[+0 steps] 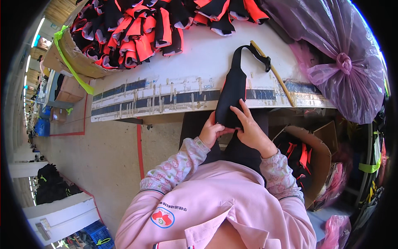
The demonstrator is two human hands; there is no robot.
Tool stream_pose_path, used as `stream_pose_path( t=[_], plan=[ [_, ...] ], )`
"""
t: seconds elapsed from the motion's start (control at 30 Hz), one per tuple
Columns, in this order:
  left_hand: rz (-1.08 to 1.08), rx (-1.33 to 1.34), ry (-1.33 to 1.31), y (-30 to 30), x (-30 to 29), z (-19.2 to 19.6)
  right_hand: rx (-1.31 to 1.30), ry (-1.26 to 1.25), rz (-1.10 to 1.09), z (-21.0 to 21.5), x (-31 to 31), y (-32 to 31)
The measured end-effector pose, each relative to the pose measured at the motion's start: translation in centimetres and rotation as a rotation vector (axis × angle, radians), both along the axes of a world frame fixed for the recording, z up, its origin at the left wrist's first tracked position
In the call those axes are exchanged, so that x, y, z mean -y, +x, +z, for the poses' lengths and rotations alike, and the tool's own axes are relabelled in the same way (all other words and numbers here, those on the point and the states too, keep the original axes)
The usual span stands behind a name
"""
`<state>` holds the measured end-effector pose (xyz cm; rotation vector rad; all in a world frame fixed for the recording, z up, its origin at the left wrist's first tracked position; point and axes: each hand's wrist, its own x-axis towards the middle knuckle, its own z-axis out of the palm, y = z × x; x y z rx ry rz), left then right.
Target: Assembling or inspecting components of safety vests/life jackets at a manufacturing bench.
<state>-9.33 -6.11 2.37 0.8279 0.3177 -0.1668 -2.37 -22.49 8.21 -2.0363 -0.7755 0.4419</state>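
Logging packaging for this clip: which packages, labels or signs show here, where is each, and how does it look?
Purple plastic bag: upper right on the table, knotted, translucent, bulging.
Cardboard box: upper left, brown, bound with a lime green strap, heaped with orange and black pieces.
Open carton: lower right under the table, brown, holding black and orange pieces.
Round badge: on the pink sleeve, red, white and green.

Heap of orange-and-black fabric pieces [141, 29] at eleven o'clock on the white bench [195, 70], tied purple plastic bag [340, 58] at two o'clock, wooden stick [273, 72] beside it, open cardboard box [315, 162] at four o'clock, concrete floor [103, 157] at eight o'clock
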Motion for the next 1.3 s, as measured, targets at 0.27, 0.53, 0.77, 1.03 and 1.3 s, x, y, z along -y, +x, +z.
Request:
stream_pose_path(
  t=[0.27,0.53,0.77,1.03,1.3],
  plan=[
    [0.006,0.007,0.230,0.1,1.3,-1.0,0.234,0.151,-0.247,-3.2,-0.7,-0.4],
    [0.028,-0.112,0.171,0.8,0.9,-0.7,0.221,0.061,-0.293,-2.5,-1.0,1.6],
    [0.049,-0.145,0.058,0.7,1.3,-0.8,0.237,0.006,-0.248,-2.7,-0.7,1.8],
    [0.215,-0.150,0.409,1.5,1.3,-3.3,0.242,0.015,-0.183,-2.4,-1.2,2.0],
    [0.083,-0.153,-0.119,1.6,2.6,-3.9,0.269,-0.011,-0.211,-3.3,-1.3,2.3]
  ],
)
